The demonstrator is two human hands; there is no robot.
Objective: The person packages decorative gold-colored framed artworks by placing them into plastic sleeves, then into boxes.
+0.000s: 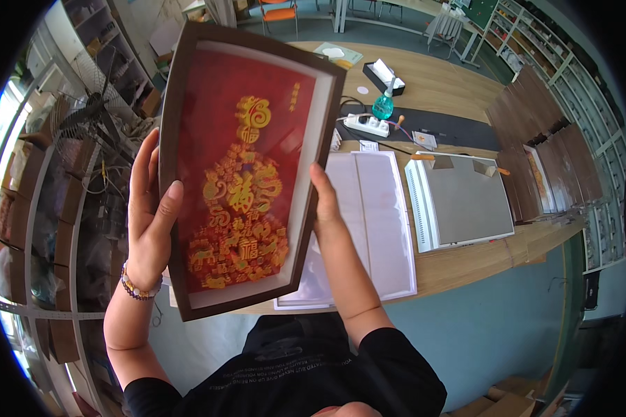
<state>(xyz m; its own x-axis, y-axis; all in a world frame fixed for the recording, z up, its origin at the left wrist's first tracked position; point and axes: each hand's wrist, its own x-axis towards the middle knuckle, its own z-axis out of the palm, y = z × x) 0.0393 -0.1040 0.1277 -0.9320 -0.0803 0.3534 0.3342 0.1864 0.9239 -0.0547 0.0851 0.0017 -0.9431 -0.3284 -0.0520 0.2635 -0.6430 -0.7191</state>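
Observation:
A deep brown shadow-box frame [209,305] is lifted in front of me, tilted. Behind its glazing shows a red panel [212,104] covered with gold ornament in the shape of a gourd. My left hand [149,215] grips the left side, thumb on the front edge and the other fingers along the outer side. On the right side, my right hand [324,197] grips the frame with its thumb at the edge; its other fingers are hidden behind. Below and to the right, a white tray-like panel [379,229] lies on the wooden table [438,73], partly covered by the frame and my arm.
A grey-topped flat machine [459,201] with wooden-handled tools stands right of the panel. Behind are a power strip [366,125], a teal bottle [382,105] and a black box [384,75]. Brown panels [556,163] are stacked at right. A fan [90,115] and shelving stand left.

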